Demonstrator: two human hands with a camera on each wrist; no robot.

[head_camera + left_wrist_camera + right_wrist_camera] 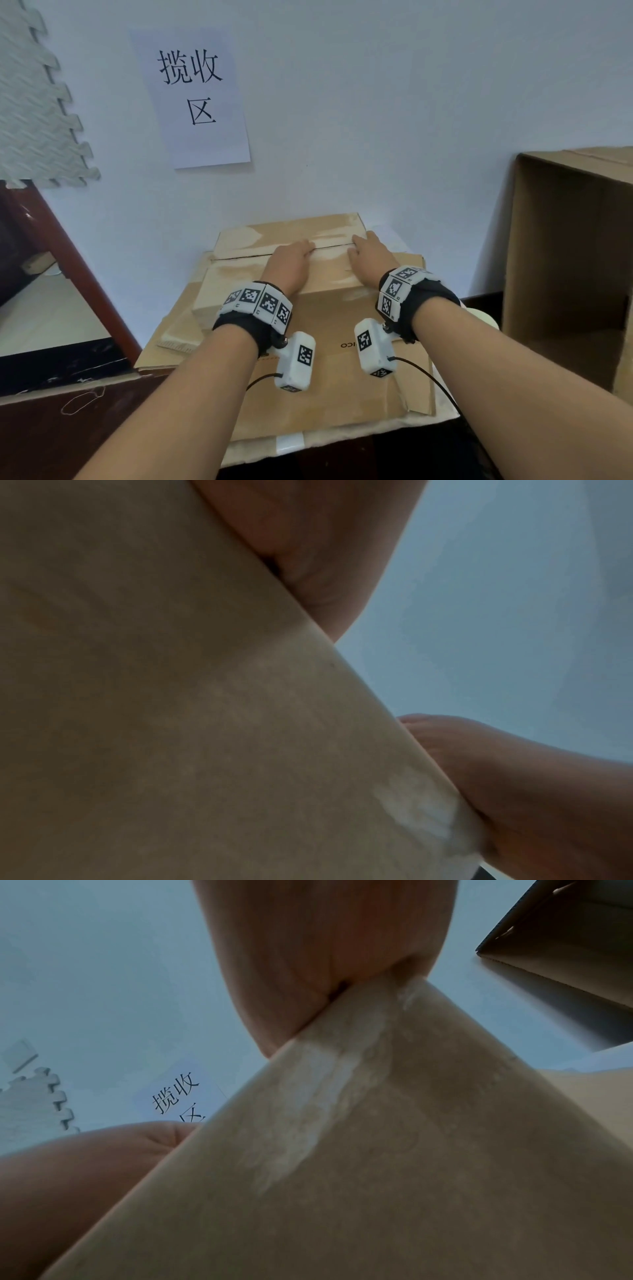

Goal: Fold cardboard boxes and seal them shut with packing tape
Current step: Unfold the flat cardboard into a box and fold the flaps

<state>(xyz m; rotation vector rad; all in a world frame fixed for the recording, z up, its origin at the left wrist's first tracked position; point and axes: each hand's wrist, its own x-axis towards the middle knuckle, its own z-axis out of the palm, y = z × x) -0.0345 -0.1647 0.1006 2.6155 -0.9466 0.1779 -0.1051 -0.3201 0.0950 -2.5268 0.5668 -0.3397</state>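
A small brown cardboard box (239, 277) with worn old tape marks lies on flat cardboard sheets (342, 383). Its two top flaps are folded down and meet at a seam (332, 246). My left hand (291, 260) rests flat on the near flap, fingertips at the seam. My right hand (370, 255) lies flat beside it, fingers reaching over the seam. In the left wrist view the box side (171, 696) fills the frame under my left palm (308, 534). The right wrist view shows the box (377, 1150) below my right palm (325, 947). No tape roll is in view.
A tall open cardboard box (565, 274) stands at the right. A paper sign (195, 96) hangs on the wall behind, with a foam mat (34, 102) at upper left. Dark wooden furniture (68, 260) borders the left side. A white tape strip (289, 442) is on the front edge.
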